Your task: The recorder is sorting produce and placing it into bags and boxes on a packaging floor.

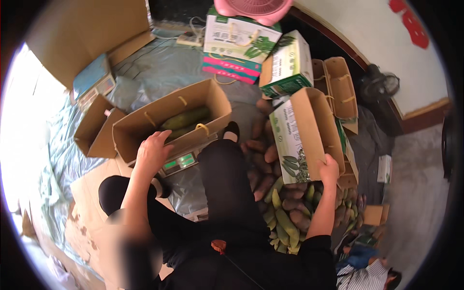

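Gripping a white-sided carton, right hand was closed | left hand, fingers loosely spread, was at brown box rim | green gourds lay inside

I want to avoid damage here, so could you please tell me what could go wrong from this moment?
The left hand lies at the near rim of the open carton, which seems to stand on the scale; any pressure there might disturb the reading. The right hand grips the printed carton only at its near end, by the vegetable pile; if that grip slips, the carton could tip and perhaps bruise the vegetables.
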`<control>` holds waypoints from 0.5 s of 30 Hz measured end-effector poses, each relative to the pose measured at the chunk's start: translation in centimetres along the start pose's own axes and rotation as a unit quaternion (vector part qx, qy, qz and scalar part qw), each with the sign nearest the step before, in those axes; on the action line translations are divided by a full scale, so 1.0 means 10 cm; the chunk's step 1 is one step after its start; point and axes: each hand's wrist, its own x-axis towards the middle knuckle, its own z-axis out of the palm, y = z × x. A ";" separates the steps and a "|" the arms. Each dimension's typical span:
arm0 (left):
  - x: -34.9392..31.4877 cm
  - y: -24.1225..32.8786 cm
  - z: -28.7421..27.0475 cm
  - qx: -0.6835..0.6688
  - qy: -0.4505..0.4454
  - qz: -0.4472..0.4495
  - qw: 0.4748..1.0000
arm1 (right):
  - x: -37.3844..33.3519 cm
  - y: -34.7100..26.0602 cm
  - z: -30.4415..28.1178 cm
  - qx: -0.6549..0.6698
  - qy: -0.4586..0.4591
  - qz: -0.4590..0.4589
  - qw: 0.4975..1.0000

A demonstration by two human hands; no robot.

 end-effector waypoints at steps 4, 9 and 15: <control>0.03 -0.01 0.06 -0.023 0.034 0.034 0.999 | -0.24 -0.35 -0.23 -0.008 0.014 0.016 1.000; 0.05 0.08 0.05 -0.034 0.012 0.017 0.999 | -0.36 -0.44 -0.35 0.047 0.037 -0.006 0.998; 0.02 -0.05 0.17 -0.007 0.004 0.029 1.000 | -0.37 -0.50 -0.57 0.137 0.135 -0.026 0.981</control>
